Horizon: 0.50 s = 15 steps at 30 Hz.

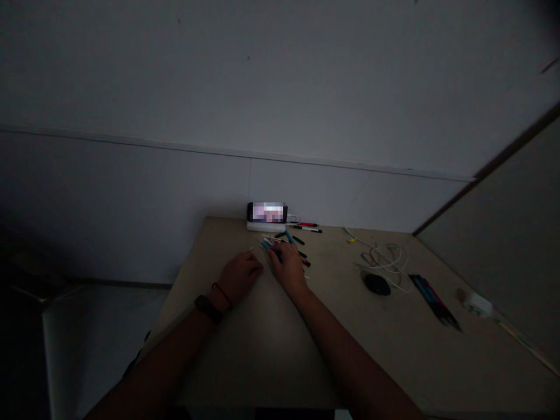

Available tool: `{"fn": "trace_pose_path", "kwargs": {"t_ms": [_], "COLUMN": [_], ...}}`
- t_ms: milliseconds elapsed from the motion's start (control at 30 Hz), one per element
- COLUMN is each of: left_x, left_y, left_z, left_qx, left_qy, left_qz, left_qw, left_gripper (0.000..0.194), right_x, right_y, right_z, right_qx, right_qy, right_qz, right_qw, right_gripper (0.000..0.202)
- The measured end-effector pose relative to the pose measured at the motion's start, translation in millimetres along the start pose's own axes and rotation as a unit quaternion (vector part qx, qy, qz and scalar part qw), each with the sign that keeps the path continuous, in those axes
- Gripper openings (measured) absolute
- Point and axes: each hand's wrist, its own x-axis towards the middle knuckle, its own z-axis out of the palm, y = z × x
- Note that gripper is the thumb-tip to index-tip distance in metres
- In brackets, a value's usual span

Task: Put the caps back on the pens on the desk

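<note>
My right hand [286,263] lies over a loose bunch of pens [268,241], its fingers bent down and closed among them. A blue pen [289,236] sticks out just beyond its knuckles, and a red and black pen [306,263] lies by its outer side. To the left, my left hand [240,274] rests on the table with its fingers curled together. A thin white tip [251,249] shows by those fingers; what they hold, if anything, is hidden in the dim light.
A lit phone [268,213] leans on a white stand at the table's [271,361] back edge, against the wall. More pens [308,228] lie beside it. On the right are a white cable [385,256], a black mouse [377,284], a dark pen pack [433,300] and a white plug [478,304].
</note>
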Motion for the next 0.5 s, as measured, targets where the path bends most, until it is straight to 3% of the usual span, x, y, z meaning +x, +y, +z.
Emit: {"fn": "trace_pose_path", "kwargs": {"t_ms": [200, 500], "left_x": [0, 1], "left_y": [-2, 0], "left_z": [-2.1, -2.2], "left_qx": [0.0, 0.021], "left_qy": [0.01, -0.001], "left_qz": [-0.013, -0.007], "left_qw": [1.0, 1.0], "left_gripper": [0.017, 0.016], "right_x": [-3, -5], "right_y": [-10, -13], "right_z": [-4, 2], "right_qx": [0.087, 0.151], "right_qy": [0.036, 0.025], "right_qz": [0.008, 0.023], "right_qw": [0.996, 0.988], "right_gripper": [0.017, 0.02]}}
